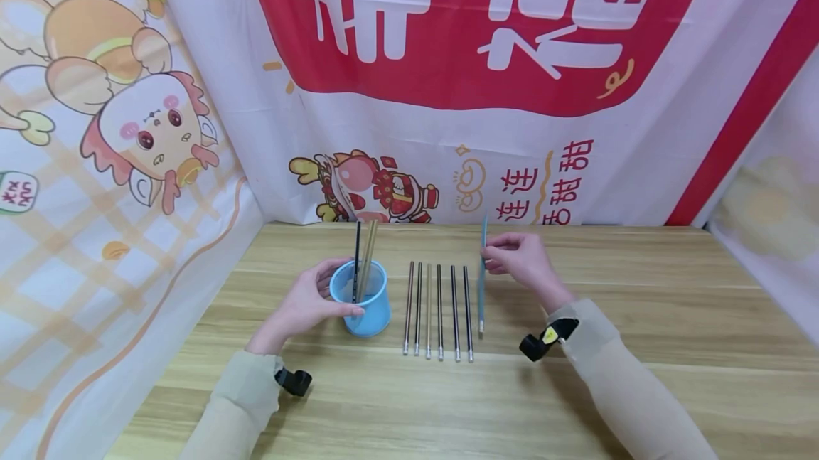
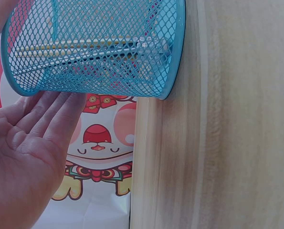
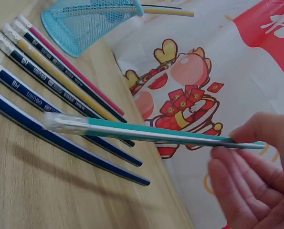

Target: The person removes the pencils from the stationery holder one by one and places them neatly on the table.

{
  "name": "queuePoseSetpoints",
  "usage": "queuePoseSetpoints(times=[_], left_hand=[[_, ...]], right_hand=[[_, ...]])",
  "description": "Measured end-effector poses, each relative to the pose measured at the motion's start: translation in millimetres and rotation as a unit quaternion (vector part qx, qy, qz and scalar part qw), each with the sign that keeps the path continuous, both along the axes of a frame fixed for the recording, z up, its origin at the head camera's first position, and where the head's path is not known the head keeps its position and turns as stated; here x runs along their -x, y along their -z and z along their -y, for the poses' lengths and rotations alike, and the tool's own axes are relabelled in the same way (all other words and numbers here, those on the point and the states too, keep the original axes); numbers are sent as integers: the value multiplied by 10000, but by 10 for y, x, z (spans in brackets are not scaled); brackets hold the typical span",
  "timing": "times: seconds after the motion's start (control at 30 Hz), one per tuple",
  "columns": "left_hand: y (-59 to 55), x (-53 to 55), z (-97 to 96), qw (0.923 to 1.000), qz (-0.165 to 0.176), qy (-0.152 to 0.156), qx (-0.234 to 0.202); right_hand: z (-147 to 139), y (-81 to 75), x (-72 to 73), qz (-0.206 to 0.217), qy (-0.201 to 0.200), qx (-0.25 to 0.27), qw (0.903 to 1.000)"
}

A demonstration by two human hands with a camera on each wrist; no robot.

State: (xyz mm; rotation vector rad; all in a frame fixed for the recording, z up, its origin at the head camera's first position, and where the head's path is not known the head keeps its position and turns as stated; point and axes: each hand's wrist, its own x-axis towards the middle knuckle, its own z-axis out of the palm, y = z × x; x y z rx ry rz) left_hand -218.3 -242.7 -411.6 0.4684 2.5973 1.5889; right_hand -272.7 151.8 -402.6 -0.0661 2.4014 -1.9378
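Observation:
My left hand holds a light blue mesh pencil cup, thumb on the near side and fingers round the far side. The cup stands upright, with a black pencil and some plain wood-coloured ones leaning inside. In the left wrist view, the fingers lie against the mesh. My right hand pinches a teal pencil near one end between thumb and fingers. Its white eraser end points toward my body, raised off the table. Left of it, several pencils lie in a parallel row, eraser ends nearest me.
The wood-grain table meets a hanging white cloth with red and cartoon prints at its back edge. Another printed cloth hangs along the left side. The pencil row lies between the cup and my right hand.

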Motion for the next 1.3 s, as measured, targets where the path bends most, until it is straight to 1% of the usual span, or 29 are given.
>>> queuePoseSetpoints(times=[0.13, 0.23, 0.3, 0.43, 0.73, 0.87, 1.0, 1.13, 1.3], left_hand=[[3, 4, 2, 10000, -1, 2, 5], [5, 9, 4, 10000, -8, 7, 5], [2, 14, 0, 10000, -10, 6, 12], [-1, 23, -8, 10000, -24, 15, 20], [-1, 14, -11, 10000, -24, 16, 31], [8, 12, -7, 10000, -26, 22, 7], [19, 12, 2, 10000, -44, 27, 5], [12, 3, -1, 10000, -53, 41, -30], [-4, -7, 1, 10000, -66, 50, -25]], right_hand=[[-28, 79, -20, 316, -268, -324, 9986], [-37, 140, -47, 489, -354, -475, 9970], [-39, 188, -69, 602, -379, -456, 9964], [-32, 292, -93, 840, -325, -176, 9958], [12, 466, -105, 1029, -308, -76, 9942], [40, 486, -106, 1062, -188, -257, 9938], [75, 469, -116, 1028, -57, -505, 9934], [103, 453, -128, 850, -20, -754, 9935], [124, 432, -145, 718, 20, -911, 9932]])
